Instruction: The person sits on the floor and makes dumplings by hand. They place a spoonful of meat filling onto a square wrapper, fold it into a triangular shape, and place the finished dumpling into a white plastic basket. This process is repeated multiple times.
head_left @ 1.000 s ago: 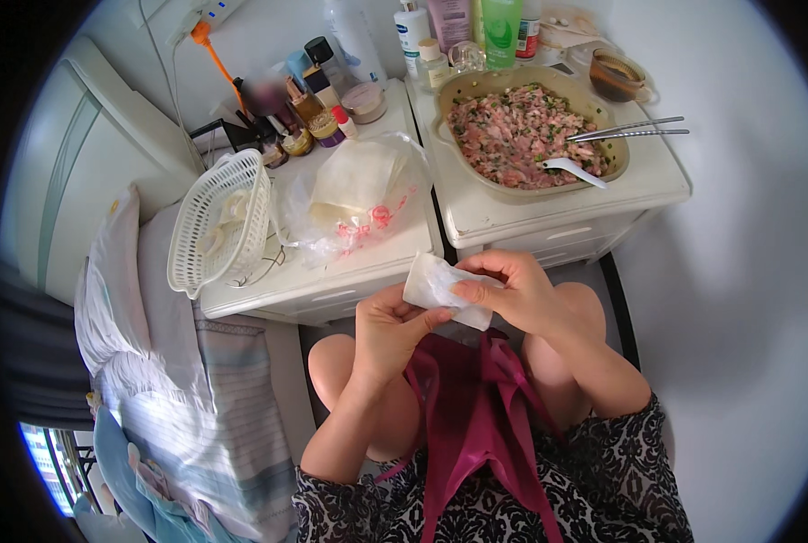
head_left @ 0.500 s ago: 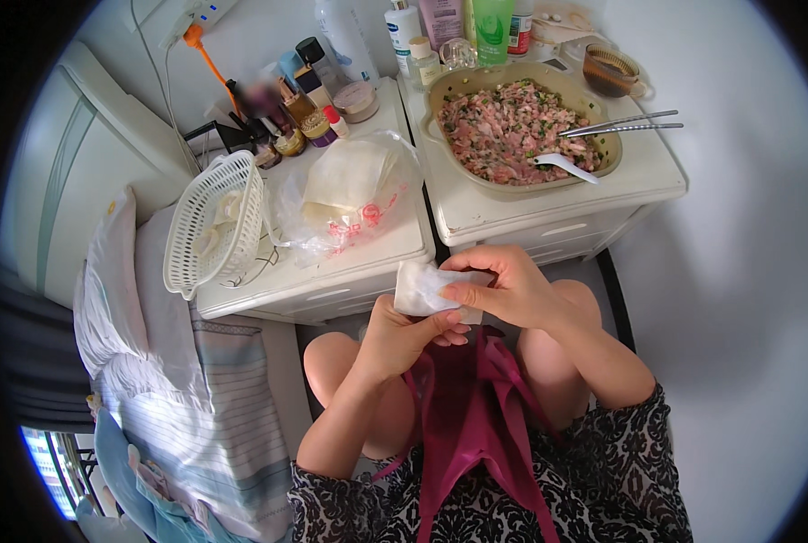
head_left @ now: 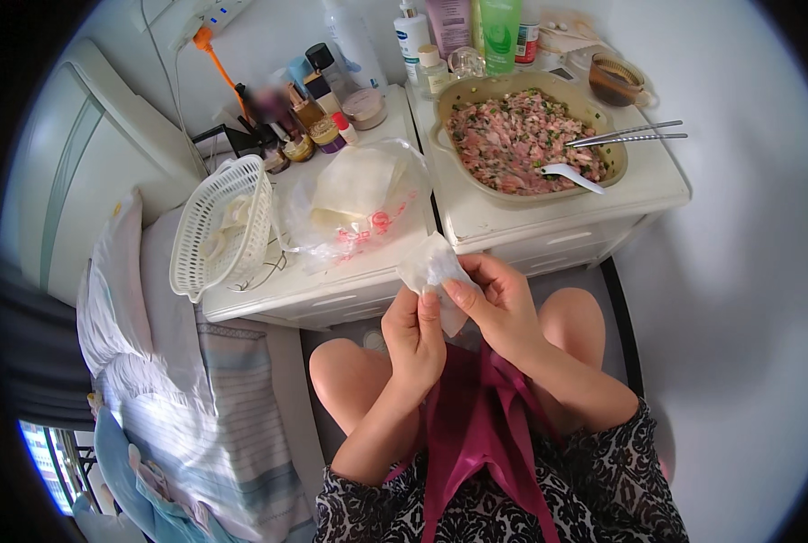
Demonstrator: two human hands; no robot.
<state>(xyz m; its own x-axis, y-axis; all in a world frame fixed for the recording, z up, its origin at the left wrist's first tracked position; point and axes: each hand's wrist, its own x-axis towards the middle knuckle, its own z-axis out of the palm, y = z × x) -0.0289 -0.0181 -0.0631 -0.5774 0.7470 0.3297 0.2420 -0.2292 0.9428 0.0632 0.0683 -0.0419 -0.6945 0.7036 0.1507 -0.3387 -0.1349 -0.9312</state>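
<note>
A thin, pale wonton wrapper is held up between my two hands, above my knees and in front of the cabinets. My left hand pinches its lower left part, thumb on top. On its right side, the thumb and fingers of my right hand close on the sheet. A whitish patch shows in its middle; whether filling lies inside cannot be seen. Beyond my hands, a clear plastic bag holds a stack of pale wrappers. Left of it, a few folded wontons lie in a white basket.
On the right cabinet sits a beige basin of minced meat with greens, metal chopsticks and a white spoon. Bottles and cosmetics line the back. A brown cup stands behind the basin. A bed is at left.
My left hand has turned more upright and now pinches the wrapper from below. The wrapper has tilted, one corner pointing up. The right hand's fingers have drawn in, and the view has shifted slightly.
</note>
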